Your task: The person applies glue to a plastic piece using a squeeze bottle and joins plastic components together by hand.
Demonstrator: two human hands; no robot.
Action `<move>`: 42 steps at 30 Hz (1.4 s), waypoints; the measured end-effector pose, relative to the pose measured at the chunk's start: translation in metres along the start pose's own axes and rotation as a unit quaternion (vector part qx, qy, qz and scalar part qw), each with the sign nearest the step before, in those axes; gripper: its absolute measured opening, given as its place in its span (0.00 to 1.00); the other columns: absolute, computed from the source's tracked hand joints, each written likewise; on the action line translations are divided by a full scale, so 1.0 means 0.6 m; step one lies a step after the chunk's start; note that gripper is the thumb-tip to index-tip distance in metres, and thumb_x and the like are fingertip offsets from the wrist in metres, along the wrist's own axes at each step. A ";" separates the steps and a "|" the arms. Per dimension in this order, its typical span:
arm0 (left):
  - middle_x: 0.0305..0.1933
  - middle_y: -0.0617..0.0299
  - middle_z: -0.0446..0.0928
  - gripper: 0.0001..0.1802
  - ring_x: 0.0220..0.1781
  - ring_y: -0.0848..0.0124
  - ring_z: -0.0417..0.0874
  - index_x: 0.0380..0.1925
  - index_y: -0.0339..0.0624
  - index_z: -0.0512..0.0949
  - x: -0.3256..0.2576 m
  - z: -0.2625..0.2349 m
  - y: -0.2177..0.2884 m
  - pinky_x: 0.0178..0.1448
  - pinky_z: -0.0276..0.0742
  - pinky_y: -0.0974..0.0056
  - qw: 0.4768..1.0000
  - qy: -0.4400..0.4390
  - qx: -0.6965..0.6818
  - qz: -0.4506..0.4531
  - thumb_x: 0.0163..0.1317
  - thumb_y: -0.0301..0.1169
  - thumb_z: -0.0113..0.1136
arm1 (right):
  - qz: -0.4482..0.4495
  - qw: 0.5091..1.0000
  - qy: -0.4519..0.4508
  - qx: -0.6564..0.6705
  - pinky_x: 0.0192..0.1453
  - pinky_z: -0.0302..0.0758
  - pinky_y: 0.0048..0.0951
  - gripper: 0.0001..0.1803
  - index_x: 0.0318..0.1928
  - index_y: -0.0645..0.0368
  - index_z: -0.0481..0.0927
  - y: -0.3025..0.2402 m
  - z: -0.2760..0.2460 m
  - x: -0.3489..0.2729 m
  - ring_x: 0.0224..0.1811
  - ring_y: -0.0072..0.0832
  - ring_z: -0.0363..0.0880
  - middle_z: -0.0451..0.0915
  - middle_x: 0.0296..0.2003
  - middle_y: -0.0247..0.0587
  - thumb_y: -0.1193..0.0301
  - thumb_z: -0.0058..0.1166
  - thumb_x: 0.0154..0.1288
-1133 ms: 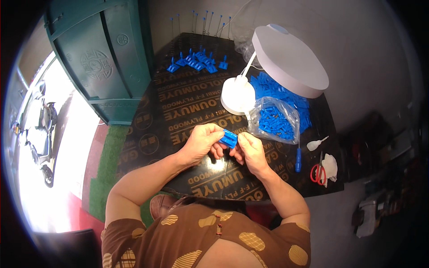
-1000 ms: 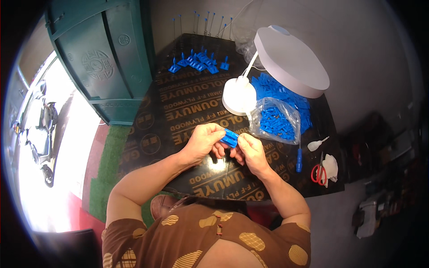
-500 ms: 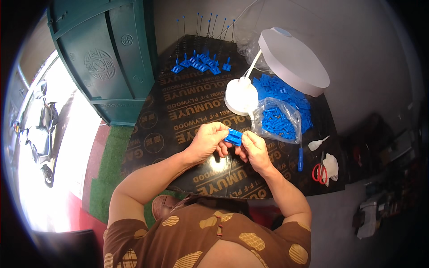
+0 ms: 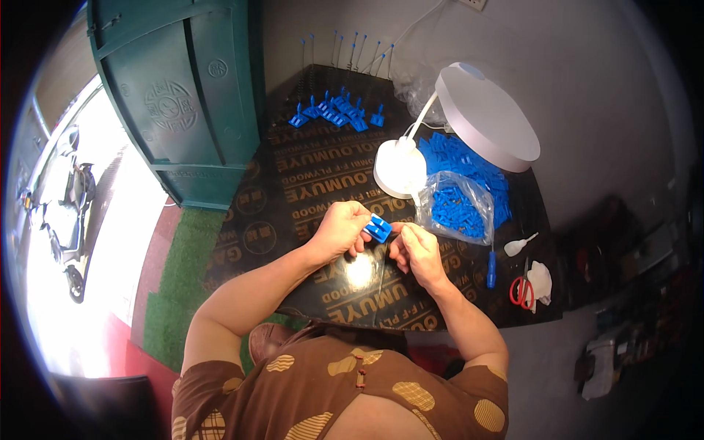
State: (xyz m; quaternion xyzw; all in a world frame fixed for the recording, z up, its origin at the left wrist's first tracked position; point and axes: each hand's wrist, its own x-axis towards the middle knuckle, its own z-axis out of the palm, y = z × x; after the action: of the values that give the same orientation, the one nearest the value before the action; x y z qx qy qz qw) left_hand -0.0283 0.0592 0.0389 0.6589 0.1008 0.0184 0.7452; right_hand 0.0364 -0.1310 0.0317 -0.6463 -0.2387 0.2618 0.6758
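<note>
Over the near part of the table, my left hand (image 4: 339, 233) pinches a small blue plastic piece (image 4: 378, 228) by its left end. The piece is tilted, with slots or ridges on its upper face. My right hand (image 4: 419, 253) is closed just beside its right end, thumb and forefinger pressed together. Whatever those fingertips hold, if anything, is too small to make out. Past my right hand lies a clear plastic bag (image 4: 477, 192) of small blue parts, against a heap of blue plastic pieces (image 4: 458, 158).
A white lamp (image 4: 490, 117) on a round base (image 4: 400, 170) stands behind my hands. Blue pieces with upright thin wires (image 4: 334, 110) are at the far left. On the right lie a blue-handled screwdriver (image 4: 491, 270), red-handled scissors (image 4: 521, 292), white tissue (image 4: 540, 283) and a small white bottle (image 4: 518, 245).
My right fingers have come off the blue piece and sit slightly to its right. The piece has tilted in my left hand. The whole view has shifted a little.
</note>
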 end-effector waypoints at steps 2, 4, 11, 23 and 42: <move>0.24 0.58 0.77 0.10 0.15 0.78 0.75 0.38 0.29 0.75 -0.001 -0.001 0.006 0.16 0.70 0.75 0.998 0.011 0.054 -0.004 0.69 0.28 0.50 | -0.012 0.999 0.018 -0.047 0.18 0.63 0.16 0.19 0.53 0.68 0.73 -0.007 0.004 -0.004 0.17 0.15 0.65 0.75 0.22 0.36 0.63 0.42 0.76; 0.22 0.59 0.77 0.10 0.14 0.78 0.74 0.36 0.31 0.76 -0.005 0.000 0.016 0.16 0.69 0.73 0.990 0.025 0.137 -0.013 0.68 0.28 0.50 | -0.023 0.995 0.037 -0.092 0.18 0.63 0.16 0.21 0.56 0.68 0.72 -0.007 0.003 -0.005 0.17 0.14 0.65 0.75 0.22 0.36 0.63 0.42 0.76; 0.20 0.58 0.78 0.10 0.14 0.76 0.75 0.34 0.32 0.78 0.011 -0.007 -0.001 0.18 0.71 0.68 0.968 0.044 0.246 0.006 0.65 0.28 0.51 | -0.043 0.996 0.052 -0.063 0.22 0.63 0.15 0.20 0.56 0.68 0.73 -0.011 0.000 0.000 0.18 0.12 0.66 0.76 0.22 0.33 0.65 0.43 0.75; 0.33 0.39 0.80 0.11 0.41 0.46 0.83 0.32 0.32 0.80 -0.002 0.002 0.000 0.47 0.77 0.49 0.892 0.081 0.432 0.105 0.61 0.30 0.53 | -0.100 0.990 0.037 -0.090 0.16 0.60 0.15 0.14 0.43 0.66 0.78 -0.106 0.019 0.086 0.13 0.12 0.62 0.75 0.21 0.34 0.68 0.42 0.74; 0.33 0.47 0.78 0.07 0.30 0.55 0.84 0.29 0.34 0.75 -0.013 0.008 -0.014 0.33 0.82 0.56 0.798 0.111 0.530 0.265 0.52 0.26 0.57 | -0.201 0.963 0.158 -0.087 0.18 0.64 0.19 0.11 0.43 0.68 0.78 -0.149 0.053 0.318 0.16 0.15 0.66 0.77 0.23 0.37 0.73 0.45 0.70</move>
State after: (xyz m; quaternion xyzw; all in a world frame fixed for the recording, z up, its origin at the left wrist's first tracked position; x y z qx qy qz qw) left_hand -0.0359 0.0523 0.0320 0.9454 -0.0019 0.2315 0.2294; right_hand 0.1625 0.0167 0.1198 -0.6748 -0.2759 -0.0064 0.6845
